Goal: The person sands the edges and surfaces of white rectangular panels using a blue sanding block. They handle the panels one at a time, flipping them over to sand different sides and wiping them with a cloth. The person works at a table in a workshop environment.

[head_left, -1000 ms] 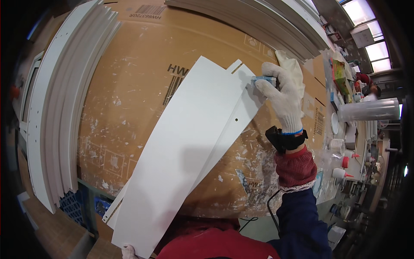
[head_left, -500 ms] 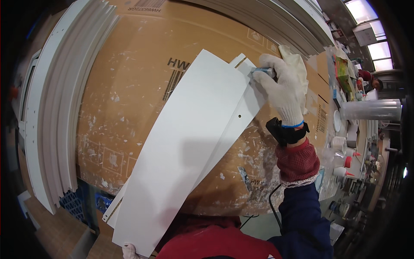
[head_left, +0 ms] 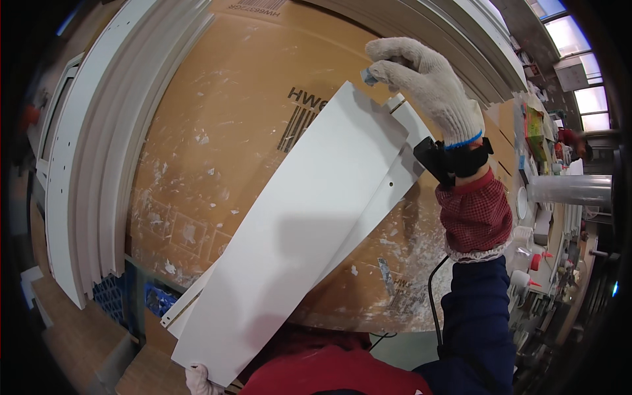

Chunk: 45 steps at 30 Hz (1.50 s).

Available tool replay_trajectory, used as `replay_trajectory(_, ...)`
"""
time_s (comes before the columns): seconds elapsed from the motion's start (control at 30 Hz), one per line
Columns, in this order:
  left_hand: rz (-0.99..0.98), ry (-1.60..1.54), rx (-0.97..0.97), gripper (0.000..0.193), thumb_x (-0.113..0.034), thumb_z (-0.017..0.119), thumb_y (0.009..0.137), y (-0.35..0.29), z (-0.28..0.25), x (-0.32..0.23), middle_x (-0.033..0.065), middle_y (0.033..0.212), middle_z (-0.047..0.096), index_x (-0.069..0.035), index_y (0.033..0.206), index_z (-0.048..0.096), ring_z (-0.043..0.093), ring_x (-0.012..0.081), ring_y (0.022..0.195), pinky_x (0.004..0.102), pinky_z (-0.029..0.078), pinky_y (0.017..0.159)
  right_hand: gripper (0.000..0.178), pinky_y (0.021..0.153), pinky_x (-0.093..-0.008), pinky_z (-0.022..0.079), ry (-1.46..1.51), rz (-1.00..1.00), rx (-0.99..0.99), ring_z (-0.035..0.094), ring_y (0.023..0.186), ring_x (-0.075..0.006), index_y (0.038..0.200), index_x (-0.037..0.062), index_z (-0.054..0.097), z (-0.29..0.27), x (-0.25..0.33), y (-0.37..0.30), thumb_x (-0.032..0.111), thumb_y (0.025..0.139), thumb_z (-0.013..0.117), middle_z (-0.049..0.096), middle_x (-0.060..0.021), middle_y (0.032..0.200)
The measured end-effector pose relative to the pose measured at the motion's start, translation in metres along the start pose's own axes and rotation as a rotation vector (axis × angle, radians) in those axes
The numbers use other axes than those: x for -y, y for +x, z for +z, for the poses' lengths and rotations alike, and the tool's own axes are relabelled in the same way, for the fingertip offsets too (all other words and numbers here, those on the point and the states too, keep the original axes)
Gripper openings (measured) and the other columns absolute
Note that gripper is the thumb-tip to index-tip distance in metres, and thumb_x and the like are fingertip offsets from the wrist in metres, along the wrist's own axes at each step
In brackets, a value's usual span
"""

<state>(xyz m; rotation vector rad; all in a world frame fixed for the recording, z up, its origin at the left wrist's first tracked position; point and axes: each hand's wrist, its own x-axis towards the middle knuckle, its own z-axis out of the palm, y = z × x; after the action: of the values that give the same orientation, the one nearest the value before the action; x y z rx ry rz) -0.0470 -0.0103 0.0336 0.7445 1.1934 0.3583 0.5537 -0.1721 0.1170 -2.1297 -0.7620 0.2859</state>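
Observation:
A long white board [head_left: 283, 217] lies slantwise over the cardboard-covered table, its near end jutting past the table edge. Part of a second white piece [head_left: 409, 125], with a slot and a small hole, shows from beneath it. At the lower edge, my gloved left hand [head_left: 201, 380] grips the board's near corner; only part of this hand is visible. My right hand [head_left: 421, 76], in a white knitted glove, is above the board's far end. Between thumb and fingers it pinches a small blue-grey pad [head_left: 368, 77], whose exact kind I cannot make out. A black strap device sits on that wrist.
Stacked pale panels [head_left: 99, 151] stand along the left, and more long profiles [head_left: 434, 39] lie at the back. Scuffed cardboard [head_left: 197, 151] covers the table. At right are a clear cylinder [head_left: 569, 189], red-capped bottles [head_left: 526, 278] and another person [head_left: 573, 141]. A black cable hangs by my right sleeve.
My right hand has gone from the second piece's far end up and away, still pinching the pad. The pale glove or cloth beside it is hidden now. My left hand keeps its grip.

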Motion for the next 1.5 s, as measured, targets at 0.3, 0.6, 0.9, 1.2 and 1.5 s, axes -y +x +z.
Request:
replay_trajectory(0.3,-0.166,0.329,-0.253,0.053,-0.028,0.065,0.088,-0.019,0.022,-0.022,0.0123,0.125,0.056,-0.002,0.131,0.048,0.052,0.0250,0.113,0.0416,0.040,0.099,0.023,0.082,-0.0292,0.052,-0.093,-0.123,0.142,0.064,0.088,-0.0166,0.103,0.0029,0.068,0.002,-0.003,0.022,0.010,0.081,0.068,0.067,-0.0065,0.096)
replay_trajectory(0.6,-0.068,0.140,-0.034,0.062,-0.025,0.061,0.088,0.006,-0.021,0.001,0.0136,0.128,0.052,-0.004,0.139,0.033,0.056,0.0303,0.114,0.0470,0.050,0.095,0.025,0.076,-0.0296,0.053,-0.378,-0.311,0.274,0.065,0.084,-0.0213,0.100,0.0030,0.066,0.003,-0.019,0.044,-0.009,0.081,0.055,0.067,-0.0086,0.093)
replay_trajectory(0.9,-0.059,0.052,-0.063,0.058,-0.023,0.058,0.088,0.001,0.000,-0.005,0.0151,0.128,0.051,-0.003,0.137,0.035,0.057,0.0300,0.111,0.0457,0.053,0.091,0.022,0.073,-0.0306,0.053,-0.330,-0.414,0.217,0.063,0.080,-0.0213,0.093,0.0037,0.064,0.008,-0.021,0.043,-0.009,0.078,0.056,0.065,-0.0070,0.089)
replay_trajectory(1.2,-0.100,0.255,-0.171,0.057,-0.030,0.066,0.087,-0.015,0.021,-0.019,0.0123,0.128,0.054,-0.002,0.133,0.046,0.051,0.0269,0.116,0.0428,0.040,0.101,0.019,0.074,-0.0328,0.053,-0.483,-0.475,0.039,0.064,0.083,-0.0243,0.088,0.0072,0.066,0.019,-0.037,0.044,-0.005,0.080,0.055,0.066,-0.0059,0.089)
replay_trajectory(1.5,-0.168,0.135,-0.115,0.061,-0.030,0.066,0.087,-0.016,0.021,-0.019,0.0122,0.130,0.052,-0.004,0.137,0.042,0.050,0.0278,0.118,0.0450,0.038,0.103,0.028,0.085,-0.0320,0.052,-0.381,-0.290,-0.080,0.064,0.093,-0.0233,0.106,0.0096,0.066,0.004,-0.026,0.026,-0.002,0.083,0.054,0.067,-0.0081,0.101)
